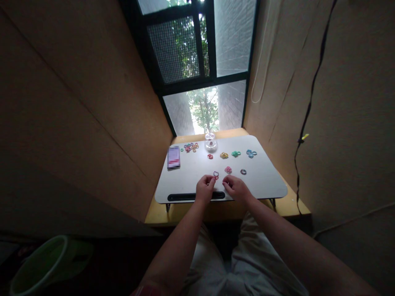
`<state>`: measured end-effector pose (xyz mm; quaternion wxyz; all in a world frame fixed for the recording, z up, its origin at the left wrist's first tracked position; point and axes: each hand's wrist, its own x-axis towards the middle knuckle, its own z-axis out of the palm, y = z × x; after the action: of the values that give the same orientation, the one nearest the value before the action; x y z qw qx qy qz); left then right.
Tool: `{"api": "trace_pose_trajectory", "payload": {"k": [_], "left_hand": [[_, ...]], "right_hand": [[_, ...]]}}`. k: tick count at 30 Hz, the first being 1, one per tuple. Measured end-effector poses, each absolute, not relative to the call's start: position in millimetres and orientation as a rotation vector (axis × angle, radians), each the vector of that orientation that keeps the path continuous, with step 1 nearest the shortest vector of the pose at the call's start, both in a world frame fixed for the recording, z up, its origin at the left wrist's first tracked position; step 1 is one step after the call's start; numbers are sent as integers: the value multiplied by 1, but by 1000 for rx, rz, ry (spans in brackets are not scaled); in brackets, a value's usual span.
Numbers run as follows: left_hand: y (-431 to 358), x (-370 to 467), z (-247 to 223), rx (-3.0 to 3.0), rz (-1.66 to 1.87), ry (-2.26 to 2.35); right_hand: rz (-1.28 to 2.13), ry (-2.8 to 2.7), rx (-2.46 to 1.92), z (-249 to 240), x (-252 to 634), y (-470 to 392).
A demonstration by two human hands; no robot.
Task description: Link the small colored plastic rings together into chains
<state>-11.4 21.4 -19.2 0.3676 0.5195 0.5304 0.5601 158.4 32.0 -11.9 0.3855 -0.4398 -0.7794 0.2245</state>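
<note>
Over the front of the white lap table, my left hand [205,188] pinches a small red hair tie [216,178] between thumb and fingertips. Just beyond it lies a pale purple hair tie [216,173]. My right hand [235,188] is a short gap to the right, its fingers drawn together; whether anything small is between them is hidden. Past that hand sit a pink bunch of hair ties [228,169] and a dark one [243,172]. Farther back are red [210,156], yellow [224,155], green [236,153] and blue [251,153] bunches in a row.
A mixed pile of hair ties [191,147] lies at the back left, beside a phone [173,157]. A clear round container [211,145] stands near the window. A black slot [182,197] runs along the table's front edge. Walls close in on both sides.
</note>
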Motion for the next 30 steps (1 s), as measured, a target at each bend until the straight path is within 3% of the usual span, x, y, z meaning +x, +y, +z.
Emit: {"api": "trace_pose_trajectory", "payload": {"k": [12,30], "left_hand": [[8,-4,-12,1739,1177,1511],[6,-6,-14,1821,1093,1583]], "right_hand": [[600,-2009,-1115,-16,158,33],[572,-2022,-1152,-18,156,34]]}}
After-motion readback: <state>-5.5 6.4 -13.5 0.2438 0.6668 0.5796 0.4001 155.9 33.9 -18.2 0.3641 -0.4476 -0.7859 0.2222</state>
